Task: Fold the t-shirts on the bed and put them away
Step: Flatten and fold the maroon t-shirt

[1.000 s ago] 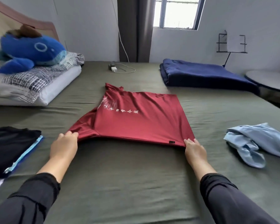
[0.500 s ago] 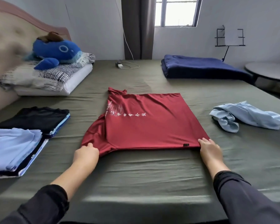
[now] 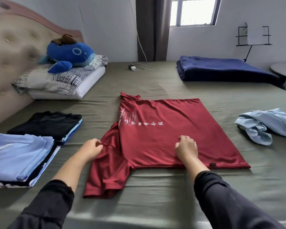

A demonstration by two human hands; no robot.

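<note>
A red t-shirt (image 3: 168,134) lies flat in the middle of the frame on a bed with a green sheet (image 3: 155,192). It is folded in half the long way. White letters run across it, and one sleeve sticks out toward the bottom of the frame.

The left hand (image 3: 91,150) sits at the left edge of the red t-shirt, near where the sleeve starts. Its fingers are curled and look like they pinch the cloth there. The right hand (image 3: 186,148) rests on top of the red t-shirt, a little right of the middle. Its fingers are bent and bunched close together, with the tips on the cloth. I cannot tell if they grab it or only press on it. Both arms wear dark sleeves.

At the left of the frame are two stacks of folded shirts, touching each other: one with a light blue shirt (image 3: 18,154) on top and one with a black shirt (image 3: 46,124) on top. At the right edge lies a crumpled light blue t-shirt (image 3: 267,124), not folded.

In the upper left, a blue whale plush toy (image 3: 69,53) sits on a pillow (image 3: 56,81). In the upper right lies a folded dark blue blanket (image 3: 221,70). A white charger (image 3: 133,68) with a cord rests at the top middle.
</note>
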